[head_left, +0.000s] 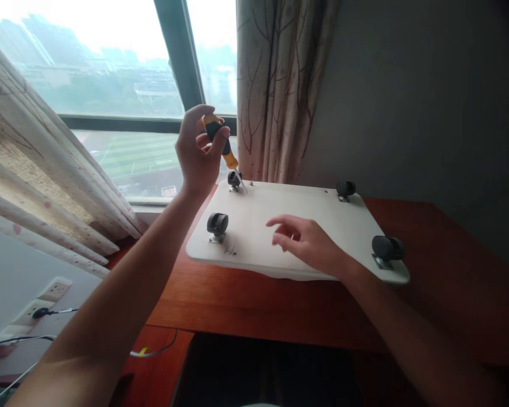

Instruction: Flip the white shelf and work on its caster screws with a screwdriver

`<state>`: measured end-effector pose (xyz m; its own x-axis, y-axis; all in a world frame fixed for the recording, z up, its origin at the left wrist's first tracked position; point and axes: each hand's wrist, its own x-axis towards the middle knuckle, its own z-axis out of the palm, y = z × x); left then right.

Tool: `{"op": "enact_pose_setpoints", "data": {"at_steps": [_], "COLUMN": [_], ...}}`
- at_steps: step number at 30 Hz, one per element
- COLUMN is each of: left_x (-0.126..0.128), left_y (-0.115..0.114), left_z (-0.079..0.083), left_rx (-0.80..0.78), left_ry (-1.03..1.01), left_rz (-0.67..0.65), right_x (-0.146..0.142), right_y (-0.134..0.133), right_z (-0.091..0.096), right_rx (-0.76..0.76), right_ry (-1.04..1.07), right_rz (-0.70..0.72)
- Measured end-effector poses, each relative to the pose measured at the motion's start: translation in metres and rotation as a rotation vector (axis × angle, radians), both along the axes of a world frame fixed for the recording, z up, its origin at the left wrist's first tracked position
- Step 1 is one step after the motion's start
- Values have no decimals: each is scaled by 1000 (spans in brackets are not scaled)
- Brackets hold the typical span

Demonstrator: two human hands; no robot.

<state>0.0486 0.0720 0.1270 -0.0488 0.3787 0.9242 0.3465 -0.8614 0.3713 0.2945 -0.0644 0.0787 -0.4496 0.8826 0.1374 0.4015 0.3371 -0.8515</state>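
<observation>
My left hand [195, 155], raised over the far left part of a white board [254, 220], is closed round a yellow and black screwdriver [216, 131]. The screwdriver's metal shaft slants down to the right, its tip near a black caster [234, 178]; whether it touches the board I cannot tell. My right hand [307, 240] hovers over the board's near middle, fingers apart and loosely bent, holding nothing I can see. Three more black casters stand on metal plates at the other corners: near left [218, 224], far right [345, 189] and near right [387, 249].
The board lies on a reddish wooden table [237, 305]. Behind it are a window [123, 68] and a patterned curtain [275, 85]. A small metal piece [251, 183] sits by the far edge. Wall sockets [34, 311] with cables are at the lower left.
</observation>
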Motion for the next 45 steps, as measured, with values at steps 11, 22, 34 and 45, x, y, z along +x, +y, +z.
{"op": "enact_pose_setpoints", "data": {"at_steps": [11,22,34,45], "left_x": [14,19,18,15], "left_y": [63,90,102,101], "left_z": [1,-3,-8,-8], "left_rx": [-6,-15,-22,-9], "left_ry": [61,64,49,63], "left_rz": [161,207,268,311], "right_x": [23,27,26,26], "right_y": [-105,-101,-104,-104], "right_z": [-94,-143,-135,-135], "right_rx": [-12,186,179,152], "right_ry": [331,159,132,111], "right_rz": [-332,-427,-420,-415]}}
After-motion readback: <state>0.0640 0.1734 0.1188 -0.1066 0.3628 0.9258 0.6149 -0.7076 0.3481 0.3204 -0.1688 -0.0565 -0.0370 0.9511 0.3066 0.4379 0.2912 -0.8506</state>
